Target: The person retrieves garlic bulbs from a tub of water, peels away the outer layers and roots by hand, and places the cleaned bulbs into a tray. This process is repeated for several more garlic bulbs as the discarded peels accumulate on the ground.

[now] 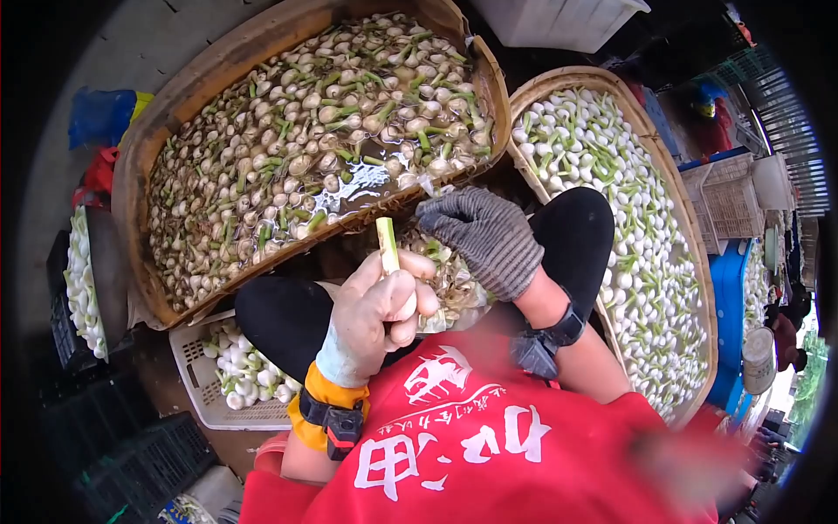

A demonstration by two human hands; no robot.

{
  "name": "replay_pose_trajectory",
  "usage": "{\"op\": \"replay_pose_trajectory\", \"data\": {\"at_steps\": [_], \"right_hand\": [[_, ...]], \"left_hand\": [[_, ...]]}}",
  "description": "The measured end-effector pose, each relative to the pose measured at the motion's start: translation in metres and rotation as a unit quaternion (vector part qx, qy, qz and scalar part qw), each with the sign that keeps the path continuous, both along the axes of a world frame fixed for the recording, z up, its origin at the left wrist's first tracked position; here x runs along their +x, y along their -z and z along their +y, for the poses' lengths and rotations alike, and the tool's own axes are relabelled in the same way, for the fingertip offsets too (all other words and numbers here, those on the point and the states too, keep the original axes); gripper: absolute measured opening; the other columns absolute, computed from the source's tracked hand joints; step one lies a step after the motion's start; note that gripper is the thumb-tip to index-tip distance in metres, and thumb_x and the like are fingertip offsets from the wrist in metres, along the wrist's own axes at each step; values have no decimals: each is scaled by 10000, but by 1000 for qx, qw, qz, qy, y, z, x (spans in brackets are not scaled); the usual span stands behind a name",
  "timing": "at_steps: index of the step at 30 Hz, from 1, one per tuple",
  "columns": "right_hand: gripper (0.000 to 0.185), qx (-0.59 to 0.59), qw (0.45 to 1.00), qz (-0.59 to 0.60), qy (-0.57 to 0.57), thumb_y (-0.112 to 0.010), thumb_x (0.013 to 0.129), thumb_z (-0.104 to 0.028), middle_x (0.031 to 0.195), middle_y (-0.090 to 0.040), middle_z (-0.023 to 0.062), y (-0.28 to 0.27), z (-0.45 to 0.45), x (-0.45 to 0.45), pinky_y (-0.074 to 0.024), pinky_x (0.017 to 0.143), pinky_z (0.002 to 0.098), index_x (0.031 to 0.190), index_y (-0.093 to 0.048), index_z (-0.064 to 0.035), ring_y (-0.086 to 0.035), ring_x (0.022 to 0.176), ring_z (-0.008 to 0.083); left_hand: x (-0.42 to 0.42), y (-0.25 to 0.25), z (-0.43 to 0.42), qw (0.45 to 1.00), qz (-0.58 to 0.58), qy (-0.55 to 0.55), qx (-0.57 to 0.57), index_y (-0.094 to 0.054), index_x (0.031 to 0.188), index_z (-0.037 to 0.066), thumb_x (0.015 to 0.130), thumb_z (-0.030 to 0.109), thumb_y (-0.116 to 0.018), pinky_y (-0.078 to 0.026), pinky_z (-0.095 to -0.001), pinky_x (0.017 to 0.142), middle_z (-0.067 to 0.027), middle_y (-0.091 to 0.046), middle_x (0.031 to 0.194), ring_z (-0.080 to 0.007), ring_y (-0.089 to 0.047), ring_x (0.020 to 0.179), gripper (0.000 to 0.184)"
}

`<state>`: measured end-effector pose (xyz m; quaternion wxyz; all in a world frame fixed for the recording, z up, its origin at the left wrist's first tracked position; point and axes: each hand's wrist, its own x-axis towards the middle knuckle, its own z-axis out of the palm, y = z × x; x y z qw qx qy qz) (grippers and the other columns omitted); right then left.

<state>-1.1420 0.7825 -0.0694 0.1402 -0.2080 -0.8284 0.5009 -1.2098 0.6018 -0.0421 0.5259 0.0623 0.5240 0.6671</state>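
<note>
My left hand (377,306), in a pale glove, is closed round a garlic bulb whose cut green stem (387,240) points up between thumb and fingers. To its right, my right hand (484,234), in a grey knitted glove, has its fingers curled together at the tub's edge. A small pale scrap (427,184) shows at those fingertips; whether they grip it or something else, I cannot make out. Below and between both hands lies a heap of garlic peelings (449,284), partly covered by the right hand.
A large tub (205,293) of unpeeled garlic in water stands ahead. On the right, a long tub (698,345) holds peeled white bulbs with green stems. A white crate (205,393) with peeled garlic sits by my left knee. Stacked baskets (720,196) stand far right.
</note>
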Motion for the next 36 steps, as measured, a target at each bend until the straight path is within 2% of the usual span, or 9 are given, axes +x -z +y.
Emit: {"op": "replay_pose_trajectory", "data": {"at_steps": [13, 16, 17, 19, 25, 27, 31, 33, 36], "right_hand": [[199, 156, 950, 88, -257, -581, 897, -186, 952, -678, 78, -8, -4, -1, -527, 772, 332, 1003, -686, -54, -658, 858, 255], [180, 97, 977, 90, -166, -637, 858, -220, 897, -679, 67, -18, -14, 3, -517, 713, 341, 955, -723, -96, -651, 801, 247], [181, -9, 994, 60, -91, -651, 833, -234, 873, -679, 66, -23, -17, 5, -512, 692, 355, 944, -737, -120, -646, 783, 257], [176, 43, 995, 38, -83, -658, 832, -247, 838, -682, 68, -24, -17, 7, -511, 696, 344, 906, -742, -111, -649, 776, 256], [208, -56, 980, 96, -165, -641, 848, -258, 866, -695, 59, -8, -7, 8, -517, 706, 339, 932, -733, -92, -653, 761, 262], [222, 112, 955, 179, -210, -634, 865, -264, 854, -692, 60, -2, -4, 5, -517, 695, 331, 921, -722, -68, -655, 735, 245], [222, -65, 987, 6, -145, -638, 872, -265, 860, -685, 85, 2, -20, 3, -514, 688, 321, 932, -709, -64, -653, 721, 208], [229, -225, 970, -40, -86, -642, 875, -264, 847, -669, 98, 10, -25, -2, -508, 679, 319, 951, -696, -56, -640, 711, 189], [209, -28, 984, 172, -37, -662, 883, -218, 819, -649, 66, 32, -26, 3, -488, 642, 266, 961, -687, -25, -616, 693, 133]], "left_hand": [[-13, 3, -3, 981, -43, 177, 73, -593, 1062, -43, 990, 347, -416, -329, -202, 459, -82, -634, 761, -57, -415, 480, 434], [-19, 25, -3, 942, 306, 124, -66, -626, 1095, 1, 876, 231, -635, -481, -306, 794, -132, -656, 978, -224, -609, 861, 318], [-16, 29, 2, 797, 601, 44, -50, -634, 1095, 22, 784, 193, -712, -479, -349, 870, -154, -641, 1020, -285, -609, 942, 363], [-20, 23, -1, 763, 639, 60, -80, -631, 1090, 14, 750, 170, -729, -489, -320, 827, -149, -635, 985, -258, -620, 898, 387], [-9, 19, -8, 975, 199, 62, -77, -628, 1104, 24, 773, 213, -731, -493, -278, 766, -105, -624, 950, -225, -630, 841, 395], [-6, 22, -7, 986, 164, 29, -30, -630, 1113, 39, 808, 276, -726, -494, -295, 793, -106, -638, 957, -233, -632, 870, 398], [-22, 15, 3, 638, 765, -70, -48, -672, 1080, 95, 793, 338, -739, -497, -334, 775, -115, -658, 944, -286, -610, 845, 382], [-21, 26, 5, 719, 684, -112, -43, -673, 994, 46, 817, 287, -745, -489, -309, 734, -97, -664, 921, -219, -611, 789, 308], [-33, 41, 0, 870, 445, -212, -26, -638, 965, 3, 887, 260, -700, -485, -264, 711, -67, -662, 926, -134, -601, 783, 276]]}}
